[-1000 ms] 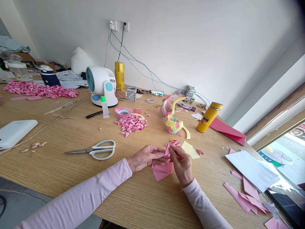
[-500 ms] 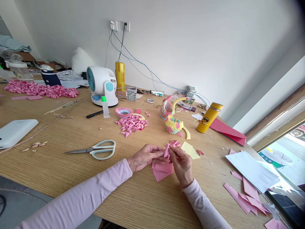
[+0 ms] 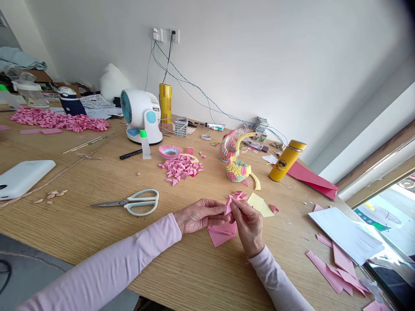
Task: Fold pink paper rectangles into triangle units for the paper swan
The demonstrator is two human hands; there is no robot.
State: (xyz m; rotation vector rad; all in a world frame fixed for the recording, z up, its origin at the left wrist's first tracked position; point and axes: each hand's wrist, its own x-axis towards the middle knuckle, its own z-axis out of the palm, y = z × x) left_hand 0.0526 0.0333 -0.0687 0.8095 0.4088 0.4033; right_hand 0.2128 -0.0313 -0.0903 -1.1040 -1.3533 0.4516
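Note:
A small folded piece of pink paper is pinched between my two hands above the table. My left hand holds its left side with thumb and fingers. On the right side, the thumb and fingertips of my right hand close on the same piece. Under them lie pink paper sheets, partly covered by my left fingers. Just beyond my hands is a little group of folded pink pieces. Pale yellow paper squares rest to the right of it.
Scissors lie left of my hands. Beyond stand a pile of folded pink pieces, a yellow-and-pink paper basket, a yellow bottle and a white fan. White sheets and pink strips lie at right.
The view has shifted slightly, so everything sits a little further right. Both hands keep hold of the folded pink paper in nearly the same pose.

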